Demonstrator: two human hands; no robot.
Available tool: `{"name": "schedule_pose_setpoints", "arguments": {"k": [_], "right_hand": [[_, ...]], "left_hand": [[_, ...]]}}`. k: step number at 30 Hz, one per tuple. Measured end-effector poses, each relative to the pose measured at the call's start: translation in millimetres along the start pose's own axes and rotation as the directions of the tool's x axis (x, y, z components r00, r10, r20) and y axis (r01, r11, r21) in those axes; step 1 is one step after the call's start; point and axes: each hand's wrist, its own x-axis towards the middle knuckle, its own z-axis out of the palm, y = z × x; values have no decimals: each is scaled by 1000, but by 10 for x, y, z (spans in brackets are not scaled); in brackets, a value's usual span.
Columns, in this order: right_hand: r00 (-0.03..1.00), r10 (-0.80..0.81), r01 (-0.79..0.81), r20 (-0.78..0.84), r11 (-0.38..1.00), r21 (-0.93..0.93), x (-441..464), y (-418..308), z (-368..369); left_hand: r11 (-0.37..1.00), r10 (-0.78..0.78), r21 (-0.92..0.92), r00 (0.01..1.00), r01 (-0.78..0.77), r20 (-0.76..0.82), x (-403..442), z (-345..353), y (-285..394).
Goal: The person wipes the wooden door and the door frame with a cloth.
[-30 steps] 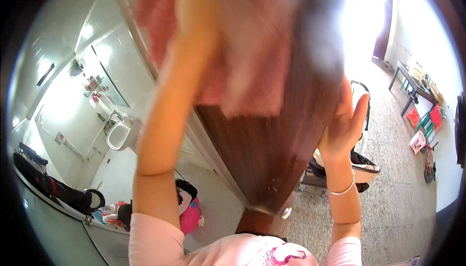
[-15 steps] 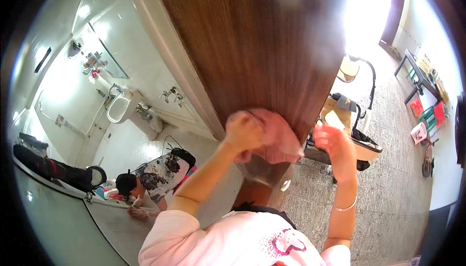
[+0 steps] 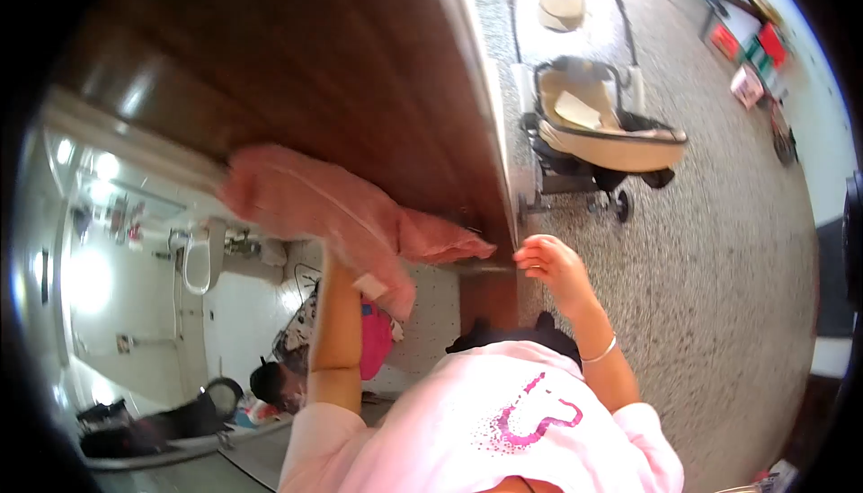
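Note:
A pink cloth [image 3: 315, 201] lies spread against the dark brown wooden door [image 3: 297, 71]. One end droops over my left wrist, and a small pale tag shows on it. My left forearm [image 3: 337, 336] runs up beneath the cloth, which covers the hand and its fingers; the cloth is held up there against the door. Beside the door's lower right edge is my right hand [image 3: 553, 268], its fingers stretched out and slightly bent. Nothing shows in that hand, and I cannot tell whether its fingertips touch the edge.
A beige stroller [image 3: 616, 147] stands on the speckled floor to the right of the door. At the left lies a bathroom with a white sink [image 3: 200, 255]. Another person [image 3: 292, 363] in a dark cap is bent low there. A table and small stools are at the far right.
My left hand has swept the cloth leftward and up over the door, and the cloth now hides it. My right hand has moved lower and slightly left. The view has turned, showing more of the stroller.

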Motion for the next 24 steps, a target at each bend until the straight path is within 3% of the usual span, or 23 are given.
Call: {"name": "schedule_pose_setpoints", "arguments": {"k": [5, 6, 8, 9, 10, 11, 12, 13, 14, 15, 17, 19, 20, 21, 22, 23, 24], "right_hand": [[970, -26, 24, 240, 1000, 11, -18, 190, 353], [960, -92, 71, 266, 994, 87, -16, 206, 428], [936, -216, 80, 279, 900, 428, -68, 118, 575], [936, -212, 70, 282, 895, 441, -77, 156, 512], [877, -359, 313, 321, 931, 187, -107, 223, 410], [788, -470, 537, 397, 841, -69, -132, 268, 344], [792, -464, 525, 396, 849, -55, -180, 167, 347], [863, -375, 314, 338, 923, 222, -237, 9, 334], [914, -259, 82, 311, 871, 485, -249, -96, 317], [882, -358, 263, 308, 914, 310, -238, -105, 254], [787, -544, 588, 291, 804, -88, -217, -123, 128], [888, -413, 442, 200, 887, -132, -337, -352, 186], [968, -202, 78, 151, 809, 582, -256, -597, 277], [969, -108, -129, 223, 547, 827, -216, -769, 412], [957, -12, -284, 291, 179, 942, -178, -940, 547], [883, -105, -467, 457, -125, 875, -164, -1073, 746], [787, -241, -614, 568, -396, 683, -141, -1172, 968]], "left_hand": [[902, 275, -417, 896, -116, 347, -257, 154, 737], [860, 345, -497, 847, -113, 404, -312, 158, 859], [786, 462, -612, 738, -84, 492, -426, 147, 1067], [753, 509, -656, 681, -56, 526, -478, 138, 1148], [733, 538, -679, 636, -30, 553, -514, 122, 1208], [728, 551, -685, 611, -21, 567, -539, 98, 1248], [736, 546, -676, 593, -2, 593, -549, 88, 1256], [762, 503, -647, 626, 4, 596, -522, 74, 1227], [787, 458, -617, 657, 13, 598, -497, 59, 1197], [827, 373, -561, 724, 24, 580, -437, 35, 1132], [928, 127, -368, 880, 57, 458, -328, -73, 907], [1000, 1, -29, 964, 7, 266, -330, -166, 509], [994, -45, 104, 981, 25, 191, -268, -173, 365], [971, -74, 232, 992, 49, 103, -190, -164, 221], [969, -64, 244, 993, 39, 96, -118, -158, 78], [919, -39, 392, 999, 33, 7, -64, -162, -62], [848, 0, 528, 997, 40, -76, -15, -176, -222]]}}
